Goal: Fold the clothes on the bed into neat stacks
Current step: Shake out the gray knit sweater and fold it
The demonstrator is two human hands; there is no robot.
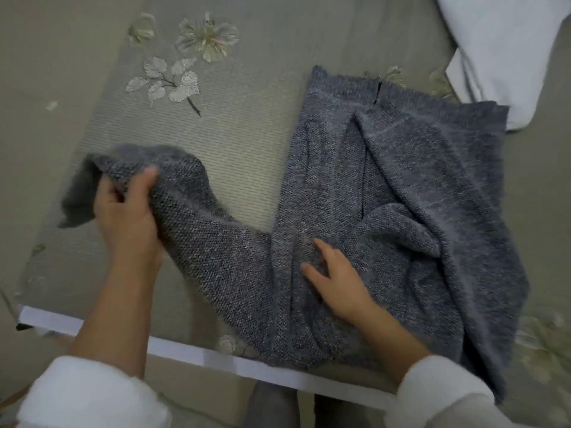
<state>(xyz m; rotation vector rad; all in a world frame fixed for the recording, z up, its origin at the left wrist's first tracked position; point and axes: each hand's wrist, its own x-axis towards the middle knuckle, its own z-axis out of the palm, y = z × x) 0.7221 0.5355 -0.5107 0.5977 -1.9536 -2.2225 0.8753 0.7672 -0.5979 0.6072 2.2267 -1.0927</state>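
Observation:
A grey knitted sweater [401, 186] lies on the bed [241, 143], its body spread at centre right and partly folded over itself. One sleeve stretches out to the left. My left hand [126, 211] grips that sleeve near its cuff and holds it slightly off the cover. My right hand [333, 279] rests flat on the lower part of the sweater's body, fingers spread, pressing it down. Both my wrists show white fluffy cuffs.
The bed cover is grey-green with embroidered flowers [207, 37] at the top. White folded fabric [506, 57] lies at the upper right, touching the sweater's corner. A white bed edge [185, 350] runs along the near side, with the floor below it.

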